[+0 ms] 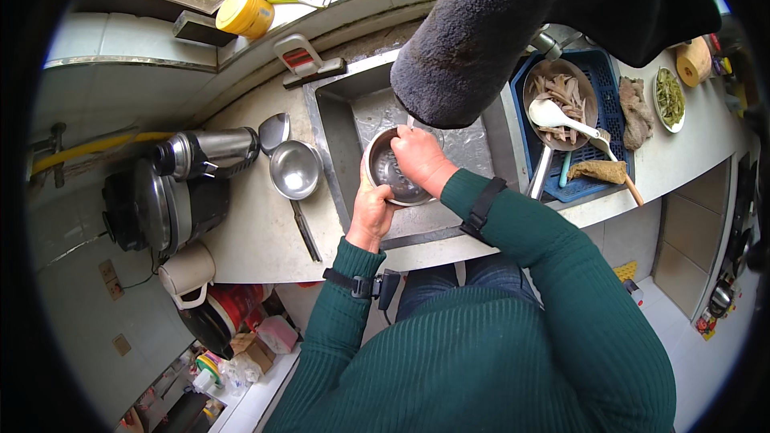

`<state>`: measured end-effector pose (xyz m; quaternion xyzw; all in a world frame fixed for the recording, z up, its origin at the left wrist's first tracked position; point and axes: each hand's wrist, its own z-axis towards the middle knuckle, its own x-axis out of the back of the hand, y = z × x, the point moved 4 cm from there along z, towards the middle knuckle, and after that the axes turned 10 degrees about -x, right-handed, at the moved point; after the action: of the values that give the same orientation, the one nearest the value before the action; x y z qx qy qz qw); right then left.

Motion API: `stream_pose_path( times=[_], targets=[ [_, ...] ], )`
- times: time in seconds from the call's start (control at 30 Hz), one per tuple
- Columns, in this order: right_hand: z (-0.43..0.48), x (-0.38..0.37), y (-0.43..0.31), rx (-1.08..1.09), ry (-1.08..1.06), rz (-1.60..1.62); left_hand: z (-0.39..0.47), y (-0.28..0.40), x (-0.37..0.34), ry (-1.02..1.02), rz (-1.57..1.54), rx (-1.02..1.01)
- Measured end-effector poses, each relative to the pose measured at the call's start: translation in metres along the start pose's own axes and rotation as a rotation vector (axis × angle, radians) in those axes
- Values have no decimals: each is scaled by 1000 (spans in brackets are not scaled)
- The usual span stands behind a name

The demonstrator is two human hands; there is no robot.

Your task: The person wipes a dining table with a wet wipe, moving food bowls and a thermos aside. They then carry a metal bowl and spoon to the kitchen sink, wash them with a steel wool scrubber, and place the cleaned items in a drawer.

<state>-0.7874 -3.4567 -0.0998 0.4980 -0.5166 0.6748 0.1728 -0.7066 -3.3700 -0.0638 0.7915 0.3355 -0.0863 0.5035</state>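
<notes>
My left hand [372,210] grips the near left rim of a round stainless steel bowl [385,159], thumb over the edge. The bowl is held tilted above the stainless steel sink [475,156]. Inside it, shiny water seems to lie at the bottom. My right hand [421,156] is curled over the bowl's far right side, its fingertips near the rim. Whether those fingers pinch anything is unclear. Just beyond hangs a dark grey plush cloth [481,42], which hides the far part of the sink and most of the tap [546,43].
Left of the sink lie a steel ladle [295,169], a spatula [274,131], a thermos flask [207,153] and a cooker [162,204]. To the right, a blue basket [607,93] bears a pan of sliced food [568,99] with a white spoon [562,117]. Beyond it sits a plate of greens [669,99].
</notes>
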Motion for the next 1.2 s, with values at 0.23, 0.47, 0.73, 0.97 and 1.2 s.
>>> stream_pose_path(
  times=[0.23, 0.47, 0.73, 0.97, 1.2],
  targets=[
    [-16, -1, -8, 87, -438, 193, 2, -11, 16, -22, -55, 31],
    [7, -5, -10, 12, -30, 1, 1, -14, 12, -1, -21, 116],
    [-16, -17, 5, -96, -498, 106, 13, -20, 23, -5, -12, -14],
    [-2, -7, 20, -377, -23, 617, 5, -25, 18, -49, -103, 127],
    [-33, -19, 27, -118, -587, 155, 11, -21, 19, -9, -15, 22]
  ],
)
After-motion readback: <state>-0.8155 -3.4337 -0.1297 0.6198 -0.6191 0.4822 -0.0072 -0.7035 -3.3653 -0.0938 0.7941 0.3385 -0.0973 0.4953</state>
